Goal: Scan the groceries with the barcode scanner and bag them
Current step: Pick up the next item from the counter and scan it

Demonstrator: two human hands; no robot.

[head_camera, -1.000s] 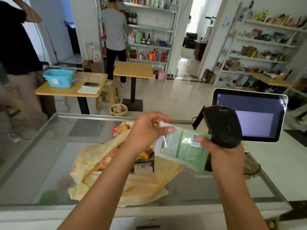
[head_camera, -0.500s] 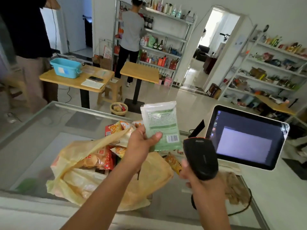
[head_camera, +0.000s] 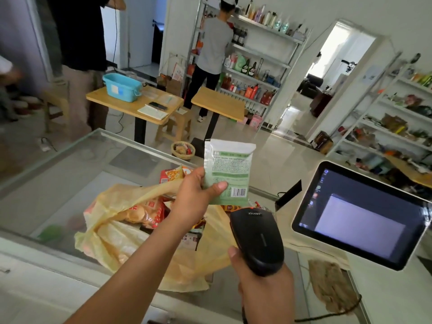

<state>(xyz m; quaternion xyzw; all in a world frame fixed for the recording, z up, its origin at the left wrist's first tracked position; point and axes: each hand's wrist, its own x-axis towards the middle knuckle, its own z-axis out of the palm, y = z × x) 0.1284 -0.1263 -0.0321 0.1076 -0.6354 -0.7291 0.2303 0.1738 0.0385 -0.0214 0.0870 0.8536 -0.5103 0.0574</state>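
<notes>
- Nearest me, my right hand [head_camera: 264,292] is wrapped round the handle of the black barcode scanner [head_camera: 257,238]. My thumb lies up its left side, and its head points up and away from me.
- Just above the scanner's head, my left hand [head_camera: 195,195] holds a green-and-white packet [head_camera: 228,169] upright over the bag, with my thumb pressed across the printed face and my fingers behind it.
- The packet's barcode [head_camera: 239,192] sits in its lower right corner, just right of my thumb, and it faces me.
- Under both forearms a yellow plastic bag [head_camera: 117,239] lies slumped on the glass counter [head_camera: 70,164]. Its mouth is open, with red and orange snack packets [head_camera: 149,213] showing inside.
- On my right a tilted touchscreen monitor [head_camera: 360,213] shows a pale window on a dark desktop.
- Below the monitor lies a brown bundle [head_camera: 332,282] with a dark cable by it; I cannot tell what the bundle is.
- Beyond the counter a small wicker basket [head_camera: 183,149] stands on the floor.
- Past the basket are two wooden tables [head_camera: 217,102], and the left one carries a blue tub [head_camera: 121,86], a phone and some paper.
- Farthest off, a person in a grey shirt [head_camera: 214,50] faces metal shelves [head_camera: 266,52] of bottles.
- Another person in a dark top [head_camera: 79,31] stands at the left.
</notes>
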